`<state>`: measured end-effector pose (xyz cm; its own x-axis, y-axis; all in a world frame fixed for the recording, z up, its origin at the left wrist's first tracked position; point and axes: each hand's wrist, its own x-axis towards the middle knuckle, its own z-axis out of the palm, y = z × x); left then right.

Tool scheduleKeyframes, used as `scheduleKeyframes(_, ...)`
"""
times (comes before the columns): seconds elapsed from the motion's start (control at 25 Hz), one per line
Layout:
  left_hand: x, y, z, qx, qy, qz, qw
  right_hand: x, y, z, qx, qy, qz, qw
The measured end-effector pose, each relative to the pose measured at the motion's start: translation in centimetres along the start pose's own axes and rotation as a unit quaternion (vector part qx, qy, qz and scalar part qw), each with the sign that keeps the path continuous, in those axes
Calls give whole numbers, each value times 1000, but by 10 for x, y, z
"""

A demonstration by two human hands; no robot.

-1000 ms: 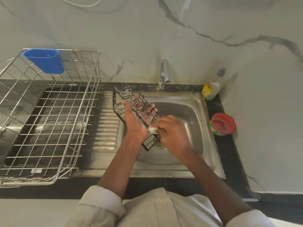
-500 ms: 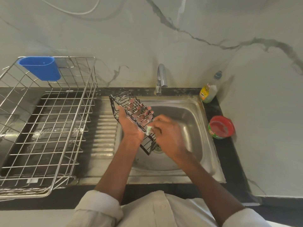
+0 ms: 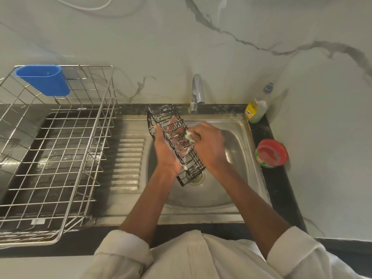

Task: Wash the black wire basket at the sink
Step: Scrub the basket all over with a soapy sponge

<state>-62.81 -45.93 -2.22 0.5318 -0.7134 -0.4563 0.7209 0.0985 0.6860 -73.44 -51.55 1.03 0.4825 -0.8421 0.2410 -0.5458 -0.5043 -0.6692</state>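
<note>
A long black wire basket (image 3: 161, 115) is held tilted over the steel sink (image 3: 239, 137), its far end up towards the tap. My left hand (image 3: 166, 152) grips it from the left side, fingers curled through the wires and showing inside. My right hand (image 3: 209, 146) pinches a small pale green sponge (image 3: 189, 136) against the basket's right side, about mid-length. White suds cling to the wires. The basket's near end hangs over the drain (image 3: 198, 178).
A chrome tap (image 3: 197, 91) stands behind the sink, no water running. Left, a large steel dish rack (image 3: 60, 158) with a blue cup holder (image 3: 43, 79) sits on the drainboard. Right of the sink stand a dish soap bottle (image 3: 256, 109) and a red-lidded tub (image 3: 271, 153).
My right hand with the sponge has slid up the basket from its near end to mid-length. The left hand keeps its grip.
</note>
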Motion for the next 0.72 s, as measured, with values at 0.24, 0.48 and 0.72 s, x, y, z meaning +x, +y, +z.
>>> scheduleKeyframes(0.24,2,4,-4,-81,35,-17,996,-56,-4,4,26,-50,-7,998)
scheduleKeyframes(0.48,-3,-15,-16,-88,-30,-52,994,-31,-31,8,61,-60,-28,996)
scheduleKeyframes(0.72,3,-8,-23,-62,23,-49,997,-72,0,-21,39,-123,9,992)
